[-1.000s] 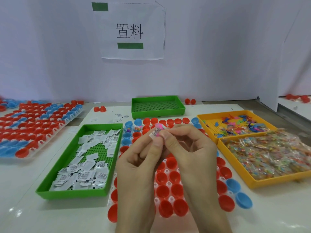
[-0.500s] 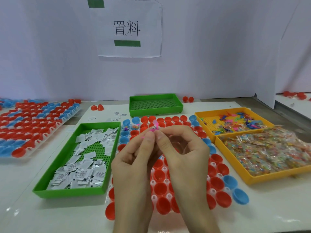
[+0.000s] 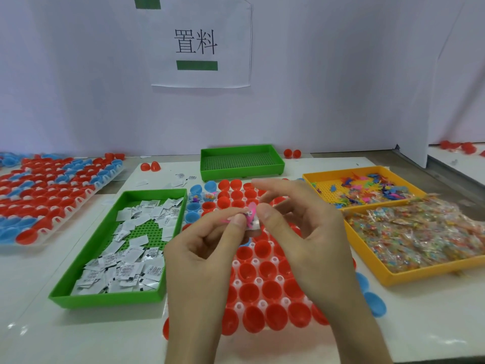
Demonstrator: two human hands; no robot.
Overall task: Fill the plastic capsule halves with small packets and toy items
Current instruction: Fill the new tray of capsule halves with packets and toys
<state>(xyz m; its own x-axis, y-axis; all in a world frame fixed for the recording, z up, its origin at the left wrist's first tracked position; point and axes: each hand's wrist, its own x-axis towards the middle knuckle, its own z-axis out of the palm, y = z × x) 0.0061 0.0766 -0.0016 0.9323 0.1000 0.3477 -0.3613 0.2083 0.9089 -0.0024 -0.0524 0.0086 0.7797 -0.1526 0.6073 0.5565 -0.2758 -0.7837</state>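
Note:
Over a white holder tray (image 3: 258,281) of red capsule halves (image 3: 271,288), my left hand (image 3: 202,248) pinches a small white packet with a pink toy piece (image 3: 250,218) between thumb and forefinger. My right hand (image 3: 309,232) is beside it, the thumb tip close against the packet and the other fingers lifted and spread. A few halves at the tray's far left corner (image 3: 195,198) hold coloured items. Blue halves (image 3: 193,215) stand along the tray's left edge.
A green tray (image 3: 105,300) of white packets lies on the left. One yellow tray (image 3: 330,176) holds loose toy pieces, another (image 3: 372,269) holds clear bags of coloured bits. An empty green tray (image 3: 241,161) sits behind. More capsule halves (image 3: 39,195) fill a rack far left.
My right fingers have let go and spread upward, while my left hand keeps the packet and toy. Both hands have drifted slightly lower and toward me.

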